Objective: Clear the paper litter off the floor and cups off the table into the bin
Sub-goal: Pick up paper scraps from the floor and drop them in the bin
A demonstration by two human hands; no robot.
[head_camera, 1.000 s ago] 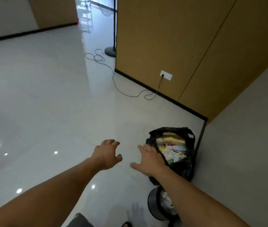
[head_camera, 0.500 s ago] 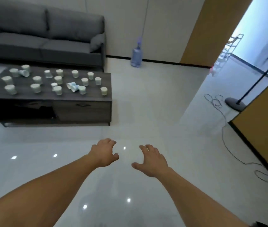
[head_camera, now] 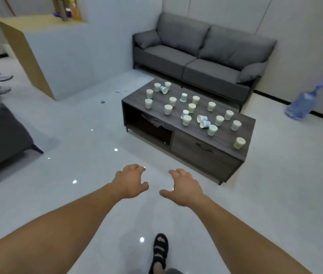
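The left hand (head_camera: 130, 181) and right hand (head_camera: 184, 187) hang over the glossy white floor (head_camera: 77, 135), fingers loosely curled and holding nothing. Ahead stands a dark wooden table (head_camera: 206, 153) crowded with paper cups (head_camera: 191, 107), most upright and a few tipped over. A grey sofa (head_camera: 202, 56) sits behind it. Small scraps of litter (head_camera: 102, 101) lie on the floor beyond the table's left end.

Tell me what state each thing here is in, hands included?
Left hand, empty, fingers loosely curled.
Right hand, empty, fingers relaxed.
Upright paper cups, standing on the coffee table.
Tipped paper cups, three lying on their sides.
Drawer, closed.
Paper scraps, lying on the floor.
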